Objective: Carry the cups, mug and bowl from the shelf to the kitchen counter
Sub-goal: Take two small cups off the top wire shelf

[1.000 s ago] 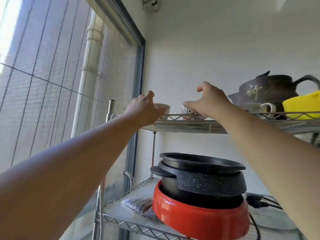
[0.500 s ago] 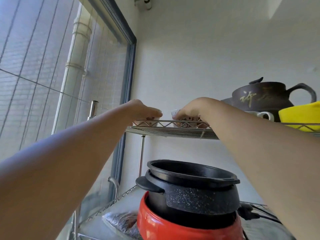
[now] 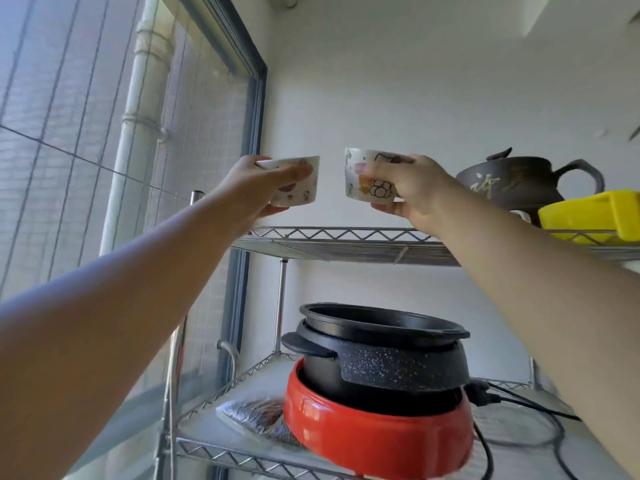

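Note:
My left hand (image 3: 256, 185) grips a small white patterned cup (image 3: 304, 192) and holds it above the wire shelf (image 3: 346, 242). A second white cup (image 3: 360, 178) with cartoon prints is lifted off the same shelf in the grip of my right hand (image 3: 419, 195). Both cups hang in the air side by side, a little apart. A yellow bowl (image 3: 588, 213) sits at the right end of the shelf. A sliver of a white mug (image 3: 519, 214) shows behind my right forearm.
A dark brown teapot (image 3: 512, 181) stands on the upper shelf behind the yellow bowl. Below, a black pot (image 3: 381, 351) sits in a red cooker base (image 3: 374, 434) with a black cord (image 3: 519, 407). A window lies to the left and a white wall behind.
Both hands closed on the cups on the shelf and have lifted them clear of the wire rim. The camera tilted slightly.

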